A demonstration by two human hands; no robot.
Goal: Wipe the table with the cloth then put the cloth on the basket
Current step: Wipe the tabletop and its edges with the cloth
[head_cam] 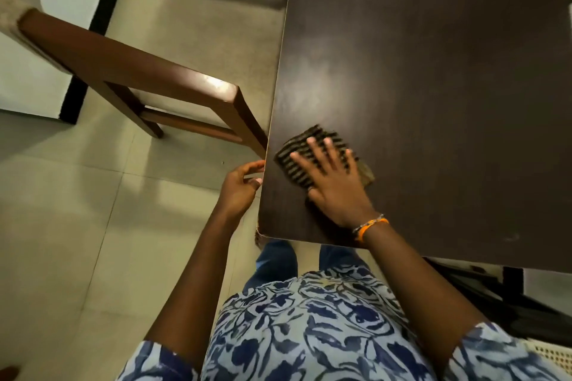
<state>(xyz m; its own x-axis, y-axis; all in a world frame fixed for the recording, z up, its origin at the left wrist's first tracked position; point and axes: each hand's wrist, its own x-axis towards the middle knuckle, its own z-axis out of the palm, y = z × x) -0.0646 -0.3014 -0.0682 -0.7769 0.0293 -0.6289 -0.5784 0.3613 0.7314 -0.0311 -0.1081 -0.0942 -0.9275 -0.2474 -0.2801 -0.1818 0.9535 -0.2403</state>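
A dark striped cloth lies flat on the dark brown table, close to its near left corner. My right hand presses down on the cloth with fingers spread; it looks blurred. An orange band circles that wrist. My left hand is curled just off the table's left edge, its fingertips touching the edge, holding nothing I can see. A white woven piece at the bottom right may be the basket; most of it is out of frame.
A wooden chair with a pale cushioned seat stands left of the table, its back rail close to the table edge. Pale floor tiles spread to the left. A dark frame sits below the table's near right side.
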